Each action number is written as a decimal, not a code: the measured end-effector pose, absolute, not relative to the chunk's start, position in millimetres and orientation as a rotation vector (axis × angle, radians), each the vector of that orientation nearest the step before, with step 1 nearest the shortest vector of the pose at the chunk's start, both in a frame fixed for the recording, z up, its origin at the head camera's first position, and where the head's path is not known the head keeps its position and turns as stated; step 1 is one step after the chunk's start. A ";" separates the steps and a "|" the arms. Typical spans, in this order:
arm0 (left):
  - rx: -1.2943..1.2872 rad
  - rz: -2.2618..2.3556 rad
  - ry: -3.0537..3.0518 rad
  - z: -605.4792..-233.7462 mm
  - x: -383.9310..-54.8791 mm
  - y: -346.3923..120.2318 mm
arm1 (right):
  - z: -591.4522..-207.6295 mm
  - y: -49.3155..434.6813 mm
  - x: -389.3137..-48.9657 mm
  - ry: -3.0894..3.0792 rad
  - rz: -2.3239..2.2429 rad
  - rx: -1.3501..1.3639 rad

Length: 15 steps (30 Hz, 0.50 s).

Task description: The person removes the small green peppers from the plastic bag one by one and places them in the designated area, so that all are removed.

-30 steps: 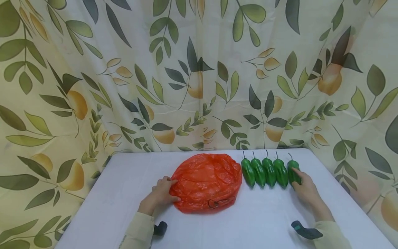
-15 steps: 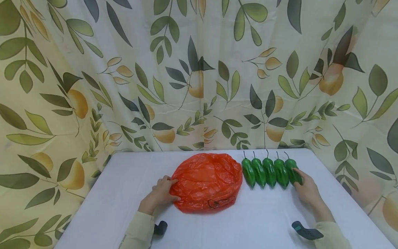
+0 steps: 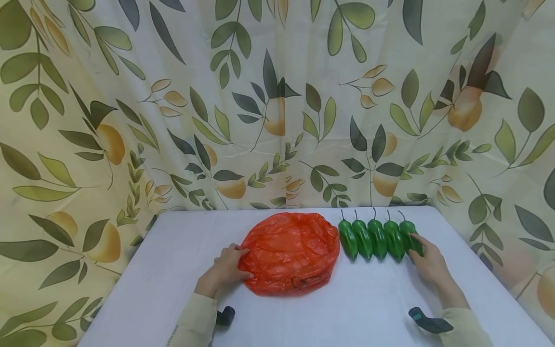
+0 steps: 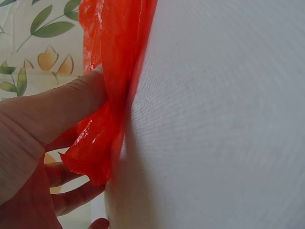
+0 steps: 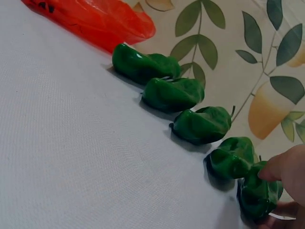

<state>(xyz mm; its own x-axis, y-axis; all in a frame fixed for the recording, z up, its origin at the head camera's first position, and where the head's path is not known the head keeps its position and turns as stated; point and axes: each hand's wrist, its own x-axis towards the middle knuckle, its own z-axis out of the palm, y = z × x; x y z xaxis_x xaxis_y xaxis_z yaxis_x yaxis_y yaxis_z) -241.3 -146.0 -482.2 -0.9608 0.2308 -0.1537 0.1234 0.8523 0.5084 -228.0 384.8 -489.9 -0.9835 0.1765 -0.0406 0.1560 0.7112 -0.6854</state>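
A red plastic bag (image 3: 290, 250) lies flattened and crumpled on the white table, with dark printing near its front edge. My left hand (image 3: 225, 270) grips the bag's left edge; in the left wrist view the thumb (image 4: 78, 98) presses on the film and the other fingers are partly hidden behind it. Several glossy green peppers (image 3: 378, 239) stand side by side in a row right of the bag, stems toward the back. My right hand (image 3: 431, 262) holds the rightmost pepper (image 5: 257, 193) between thumb and fingers, close beside its neighbour (image 5: 232, 157).
The white tablecloth (image 3: 338, 313) covers the table up to a leaf-and-fruit patterned curtain (image 3: 277, 106) behind it. Dark curved pieces, one by the left wrist (image 3: 225, 316) and another by the right wrist (image 3: 429, 321), stick out near the sleeves.
The rightmost pepper has shifted slightly left against its neighbour, its stem end turning left, with my right hand on it. My left hand keeps its hold on the bag.
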 end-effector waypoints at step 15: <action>0.250 0.757 2.827 -481.2 -239.7 -146.5 | -487.6 387.2 -227.9 -2.867 1.111 -0.308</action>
